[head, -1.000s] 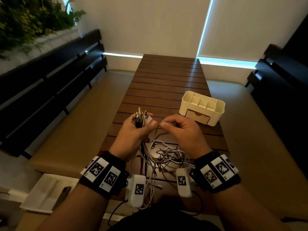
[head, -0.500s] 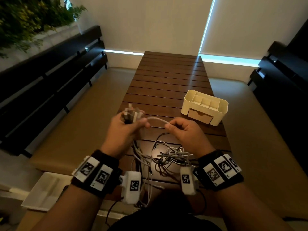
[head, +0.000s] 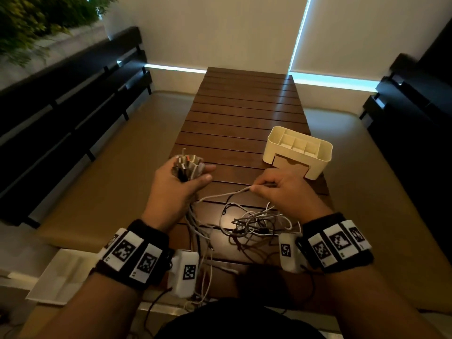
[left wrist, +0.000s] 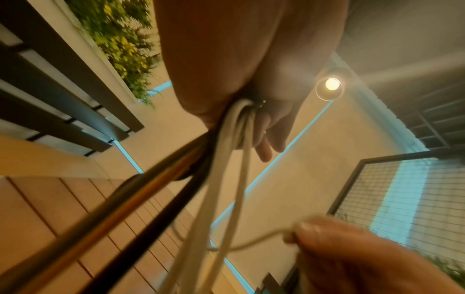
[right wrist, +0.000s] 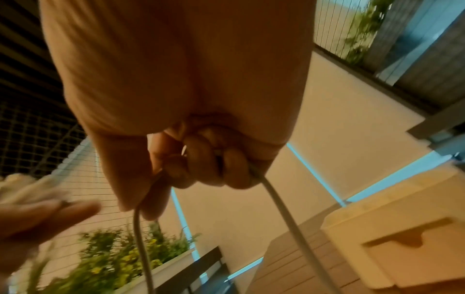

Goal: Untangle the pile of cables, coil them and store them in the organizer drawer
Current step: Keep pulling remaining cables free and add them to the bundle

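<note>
1. My left hand (head: pixel 182 184) is fisted round a bunch of cable ends (head: pixel 187 165), plugs sticking up out of the fist, tails hanging down at 6 o'clock toward the table (head: pixel 244 106).
2. My right hand (head: pixel 283 192) pinches one white cable (head: pixel 225 195) between thumb and fingers, other fingers curled. It runs in a shallow sag toward the foot of my left fist, at 9 o'clock from the pinch.
3. The tangled pile (head: pixel 254 223) lies on the near table edge, at 7 o'clock from my right hand. Thin pale and dark leads are looped over each other; I can't count them.
4. The organizer (head: pixel 318 162) stands at 1 o'clock of my right hand, its drawer (head: pixel 291 166) in the front face looking barely ajar, nothing seen stored in it.
5. Handling, my guess: these leads are light, soft and floppy, with a smooth jacket that will slide through a loose pinch. Plug ends are the stiff parts and likely snag in loops.
6. Best hold: near a plug, or pinch the jacket and draw slowly. A yank would likely tighten the knot or drag the whole light pile along.
7. The left bunch is thick, so it needs the full fist or ends will slip out.
</note>
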Demonstrator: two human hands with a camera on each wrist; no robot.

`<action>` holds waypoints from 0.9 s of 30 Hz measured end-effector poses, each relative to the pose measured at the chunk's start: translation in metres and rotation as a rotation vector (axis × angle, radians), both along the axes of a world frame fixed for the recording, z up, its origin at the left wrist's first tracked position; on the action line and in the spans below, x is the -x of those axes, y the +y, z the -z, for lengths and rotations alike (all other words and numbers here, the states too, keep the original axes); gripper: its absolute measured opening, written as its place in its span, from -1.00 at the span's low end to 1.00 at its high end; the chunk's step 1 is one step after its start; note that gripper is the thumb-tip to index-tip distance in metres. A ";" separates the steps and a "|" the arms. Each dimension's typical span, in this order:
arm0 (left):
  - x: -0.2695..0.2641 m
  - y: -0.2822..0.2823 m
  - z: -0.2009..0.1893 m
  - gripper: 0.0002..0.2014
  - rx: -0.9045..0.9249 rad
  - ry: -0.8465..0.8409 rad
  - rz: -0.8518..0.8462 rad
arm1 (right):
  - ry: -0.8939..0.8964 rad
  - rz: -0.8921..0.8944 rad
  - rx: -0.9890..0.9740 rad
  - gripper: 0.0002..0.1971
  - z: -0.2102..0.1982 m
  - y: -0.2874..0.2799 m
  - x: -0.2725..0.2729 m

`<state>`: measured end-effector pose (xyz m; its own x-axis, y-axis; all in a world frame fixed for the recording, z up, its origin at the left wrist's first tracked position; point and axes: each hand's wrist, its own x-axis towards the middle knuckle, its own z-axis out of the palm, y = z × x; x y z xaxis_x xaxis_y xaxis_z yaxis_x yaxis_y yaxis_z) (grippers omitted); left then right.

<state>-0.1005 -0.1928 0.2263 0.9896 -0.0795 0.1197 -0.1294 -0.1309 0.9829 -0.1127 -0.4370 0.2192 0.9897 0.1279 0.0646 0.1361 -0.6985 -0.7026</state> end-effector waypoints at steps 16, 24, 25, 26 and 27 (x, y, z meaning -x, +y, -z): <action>-0.002 0.027 0.002 -0.86 -0.048 0.093 0.015 | -0.012 0.168 -0.295 -0.89 0.007 -0.008 0.010; 0.005 0.005 0.005 -0.86 -0.228 -0.003 0.051 | 0.087 -0.092 0.014 -0.92 -0.007 0.020 0.009; 0.008 0.000 0.005 -0.86 -0.239 -0.026 0.083 | 0.064 -0.109 0.013 -0.92 -0.009 0.024 0.010; 0.010 -0.006 0.005 -0.85 -0.270 -0.048 0.125 | 0.032 -0.122 -0.002 -0.92 -0.012 0.027 0.011; 0.013 -0.010 0.006 -0.85 -0.305 -0.063 0.165 | -0.002 -0.133 -0.025 -0.92 -0.015 0.031 0.011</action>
<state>-0.1139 -0.2024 0.2205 0.9519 -0.2794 0.1260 -0.2324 -0.3898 0.8911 -0.1239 -0.4057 0.2338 0.9639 0.2565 0.0717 0.2281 -0.6561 -0.7194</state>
